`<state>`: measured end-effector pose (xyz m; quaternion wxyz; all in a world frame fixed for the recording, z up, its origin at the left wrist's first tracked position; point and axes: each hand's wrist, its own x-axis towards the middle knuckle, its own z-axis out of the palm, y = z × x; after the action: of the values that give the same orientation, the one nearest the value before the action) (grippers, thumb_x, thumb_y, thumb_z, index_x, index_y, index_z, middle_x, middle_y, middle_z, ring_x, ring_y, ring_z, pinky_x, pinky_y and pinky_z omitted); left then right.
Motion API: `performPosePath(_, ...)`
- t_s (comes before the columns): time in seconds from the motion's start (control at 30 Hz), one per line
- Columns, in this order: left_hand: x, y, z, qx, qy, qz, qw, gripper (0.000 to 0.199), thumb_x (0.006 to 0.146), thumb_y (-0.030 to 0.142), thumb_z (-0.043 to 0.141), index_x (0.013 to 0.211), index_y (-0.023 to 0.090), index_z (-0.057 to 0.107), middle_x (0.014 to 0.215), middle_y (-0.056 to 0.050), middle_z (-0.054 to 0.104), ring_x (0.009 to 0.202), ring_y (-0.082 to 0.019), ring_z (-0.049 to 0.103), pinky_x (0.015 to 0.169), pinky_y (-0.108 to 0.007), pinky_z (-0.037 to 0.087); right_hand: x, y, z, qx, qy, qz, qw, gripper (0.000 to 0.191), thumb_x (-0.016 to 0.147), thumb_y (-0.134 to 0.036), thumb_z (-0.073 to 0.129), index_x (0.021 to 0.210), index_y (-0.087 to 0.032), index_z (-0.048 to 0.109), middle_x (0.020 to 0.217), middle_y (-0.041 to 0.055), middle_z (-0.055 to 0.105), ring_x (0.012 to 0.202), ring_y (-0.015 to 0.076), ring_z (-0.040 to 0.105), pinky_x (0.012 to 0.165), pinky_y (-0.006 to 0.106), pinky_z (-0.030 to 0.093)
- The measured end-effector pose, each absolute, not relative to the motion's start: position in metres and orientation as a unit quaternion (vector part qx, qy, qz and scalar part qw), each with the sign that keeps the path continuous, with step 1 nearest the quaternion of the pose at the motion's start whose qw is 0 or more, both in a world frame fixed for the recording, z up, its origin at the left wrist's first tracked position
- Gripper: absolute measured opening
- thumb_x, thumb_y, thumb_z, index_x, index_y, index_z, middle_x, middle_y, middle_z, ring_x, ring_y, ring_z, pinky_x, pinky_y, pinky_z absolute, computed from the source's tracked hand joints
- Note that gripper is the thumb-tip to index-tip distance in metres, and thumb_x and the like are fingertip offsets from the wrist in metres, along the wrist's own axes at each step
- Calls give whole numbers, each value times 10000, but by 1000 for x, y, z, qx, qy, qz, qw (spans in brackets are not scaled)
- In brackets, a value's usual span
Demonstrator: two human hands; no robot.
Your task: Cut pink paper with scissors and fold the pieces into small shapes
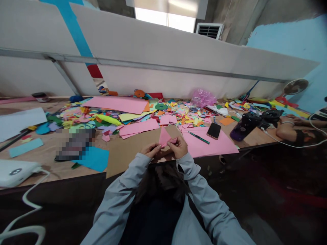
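Observation:
A piece of folded pink paper [164, 136] with a pointed top is held up between my two hands, over the table's near edge. My left hand [151, 149] pinches its lower left corner. With thumb and fingers closed, my right hand [179, 147] grips the lower right part, where a small flap sticks out. Beneath and to the left lies a brown cardboard sheet [122, 153]. To the right, a large pink sheet [217, 144] carries a green pen [198, 137] and a dark phone [214, 131].
Colourful paper scraps [184, 117] spread along the back of the table. Pink strips [139, 128] lie beyond the cardboard. A dark bottle [244, 126] stands at right, near another person's arm [286, 131]. At far left are a blue sheet [95, 159] and a white corded device [17, 172].

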<state>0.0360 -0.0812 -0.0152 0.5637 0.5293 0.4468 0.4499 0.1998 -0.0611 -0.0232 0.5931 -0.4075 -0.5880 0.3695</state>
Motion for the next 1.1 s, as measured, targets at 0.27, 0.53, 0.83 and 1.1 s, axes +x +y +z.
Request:
performPosePath(0.27, 37, -81, -15, 535, 452, 461, 545, 474, 563, 561, 721, 757, 134, 659, 553, 23, 609, 468, -89, 536, 466, -206, 431, 200, -63, -20, -385, -584, 390, 598, 178, 683, -292, 689, 734, -174, 565, 699, -8, 597, 649, 139, 560, 638, 272, 463)
performPosePath(0.53, 35, -82, -17, 538, 464, 461, 532, 437, 592, 561, 700, 727, 149, 642, 530, 34, 591, 417, -82, 509, 418, -201, 420, 197, -60, -19, -353, -536, 467, 608, 294, 606, -292, 752, 766, -195, 526, 695, -31, 591, 633, 127, 560, 634, 264, 471)
performPosePath(0.83, 32, -76, -21, 560, 460, 468, 505, 370, 604, 502, 706, 720, 151, 681, 549, 12, 610, 516, -112, 543, 509, -222, 434, 199, -61, -16, -366, -532, 501, 576, 391, 578, -279, 757, 914, -193, 577, 635, -40, 611, 535, 114, 551, 525, 238, 448)
performPosePath(1.1, 34, -77, -23, 534, 470, 489, 505, 474, 631, 598, 643, 746, 139, 654, 516, 26, 571, 436, -77, 485, 446, -198, 391, 200, -63, -15, -421, -524, 482, 562, 259, 567, -364, 749, 653, -167, 604, 582, -16, 604, 520, 131, 558, 502, 253, 453)
